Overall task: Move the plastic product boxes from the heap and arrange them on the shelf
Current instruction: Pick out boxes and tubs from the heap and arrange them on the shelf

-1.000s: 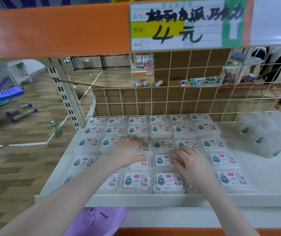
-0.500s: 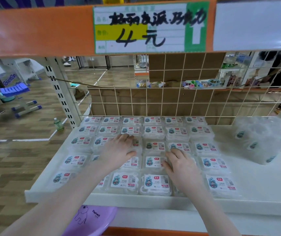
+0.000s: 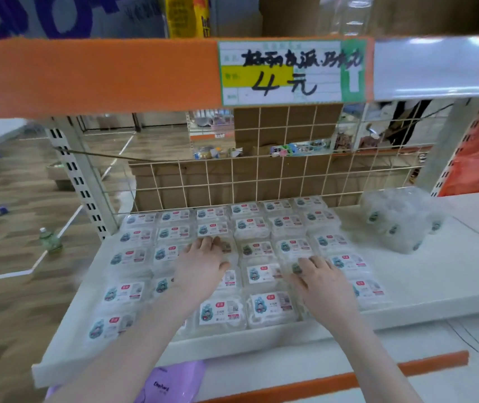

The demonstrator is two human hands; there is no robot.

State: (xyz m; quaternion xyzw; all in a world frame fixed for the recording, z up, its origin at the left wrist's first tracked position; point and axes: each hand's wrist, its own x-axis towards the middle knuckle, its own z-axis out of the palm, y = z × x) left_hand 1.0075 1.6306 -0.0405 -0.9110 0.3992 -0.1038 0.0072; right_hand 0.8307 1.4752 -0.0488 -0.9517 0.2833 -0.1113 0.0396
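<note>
Pressing: left hand (image 3: 203, 264), right hand (image 3: 321, 282), fingers flat and straight on boxes (image 3: 263, 273)
Heap (image 3: 401, 218): far right, nearer right hand

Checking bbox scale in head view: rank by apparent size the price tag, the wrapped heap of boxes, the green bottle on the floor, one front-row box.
1. Price tag
2. Wrapped heap of boxes
3. Front-row box, though it is nearer the camera, so it looks bigger than it would farther back
4. Green bottle, farther off on the floor
</note>
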